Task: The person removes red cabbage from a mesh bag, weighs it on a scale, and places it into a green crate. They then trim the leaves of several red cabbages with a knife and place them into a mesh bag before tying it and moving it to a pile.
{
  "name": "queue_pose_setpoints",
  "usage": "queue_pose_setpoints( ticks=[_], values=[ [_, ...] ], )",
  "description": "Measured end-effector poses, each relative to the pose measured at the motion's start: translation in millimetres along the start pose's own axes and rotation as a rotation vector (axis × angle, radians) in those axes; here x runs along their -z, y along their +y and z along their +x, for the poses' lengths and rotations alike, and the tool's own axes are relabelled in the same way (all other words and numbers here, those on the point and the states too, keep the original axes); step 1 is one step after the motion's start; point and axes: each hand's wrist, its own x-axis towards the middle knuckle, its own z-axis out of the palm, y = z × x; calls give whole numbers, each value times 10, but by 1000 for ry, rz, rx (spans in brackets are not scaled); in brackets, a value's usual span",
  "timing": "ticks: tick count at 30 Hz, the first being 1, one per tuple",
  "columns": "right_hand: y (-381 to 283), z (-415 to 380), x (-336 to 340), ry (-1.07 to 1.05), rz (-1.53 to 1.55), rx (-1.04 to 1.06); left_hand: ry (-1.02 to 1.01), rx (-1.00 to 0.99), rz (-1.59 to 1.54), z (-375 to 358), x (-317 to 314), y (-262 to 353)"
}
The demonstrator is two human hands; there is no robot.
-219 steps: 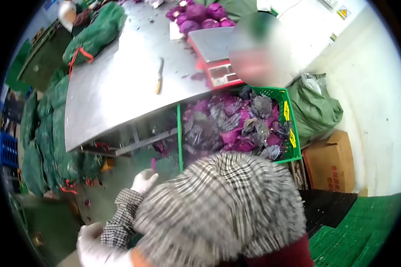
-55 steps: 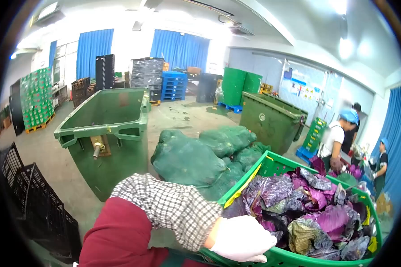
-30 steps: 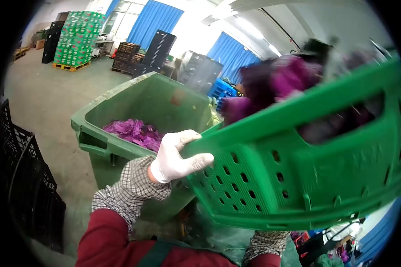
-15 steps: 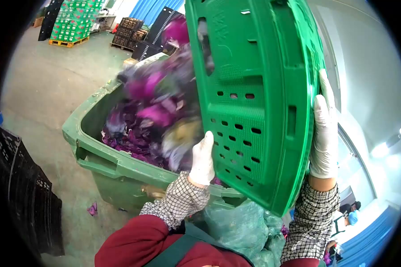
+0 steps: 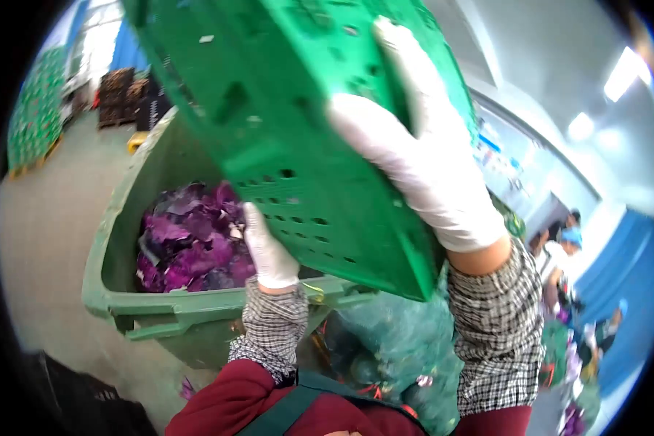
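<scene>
- Purple leaves lie inside the green bin, nearer the left hand
- Left hand touches the crate's low side; its grip is partly hidden, so I cannot tell
- Green crate tilts above the bin, long side slanting upper left to lower right
- Right hand grasps the crate, thumb and fingers splayed

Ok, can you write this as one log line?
left hand: at edge of green crate | right hand: spread against crate | crate: tilted over bin | bin: purple leaves inside
</scene>
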Motion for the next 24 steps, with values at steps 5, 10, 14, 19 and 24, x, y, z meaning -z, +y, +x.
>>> queue_pose_setpoints(
  ticks=[5,10,14,19,24],
  values=[
    [100,-448,362,131,56,187,14,-85,121,-369,-247,-101],
    [274,-544,622,61,39,141,-46,-190,147,-527,-420,-215],
    [414,-433,463,152,30,158,139,-36,44,-515,-604,-227],
    [380,-239,551,132,53,134,130,-130,163,-436,-608,-239],
    [429,-477,837,106,-225,127,41,-114,197,-357,-678,-455]
  ],
)
